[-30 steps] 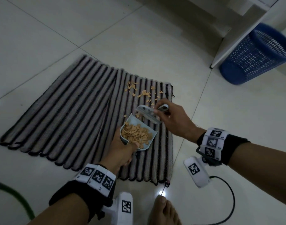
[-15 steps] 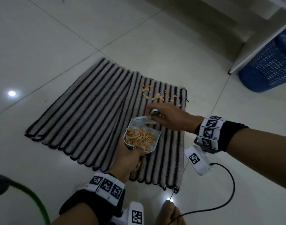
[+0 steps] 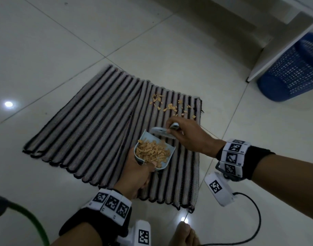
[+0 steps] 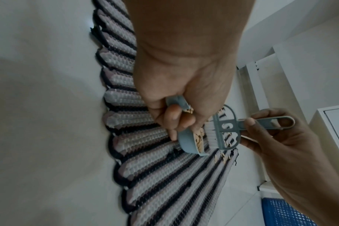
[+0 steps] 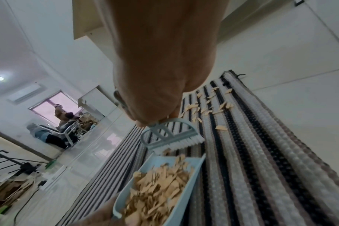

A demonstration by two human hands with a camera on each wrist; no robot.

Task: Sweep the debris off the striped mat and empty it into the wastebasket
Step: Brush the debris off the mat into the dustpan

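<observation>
A striped mat (image 3: 91, 132) lies on the tiled floor. My left hand (image 3: 134, 176) grips a small pale-blue dustpan (image 3: 165, 165) heaped with tan debris chips (image 3: 152, 151), held just above the mat. My right hand (image 3: 185, 135) pinches the handle of a small blue brush (image 3: 160, 131), whose white bristles (image 5: 181, 142) sit at the dustpan's far lip. More loose chips (image 3: 169, 107) lie scattered on the mat's far right corner, beyond the brush. The left wrist view shows the dustpan (image 4: 188, 143) edge-on beside the brush (image 4: 228, 130). The blue wastebasket (image 3: 292, 71) stands at the upper right.
A white cabinet panel (image 3: 279, 45) stands on the floor next to the wastebasket. A black cable (image 3: 255, 217) trails by my right wrist and a green hose (image 3: 31, 221) curves at the lower left. My bare foot (image 3: 184, 235) is at the mat's near edge. People sit far off (image 5: 54, 131).
The view has shifted, so the mat and wastebasket sit further right. The brush has stayed at the dustpan's far lip; both hands keep their grips and the pan remains heaped.
</observation>
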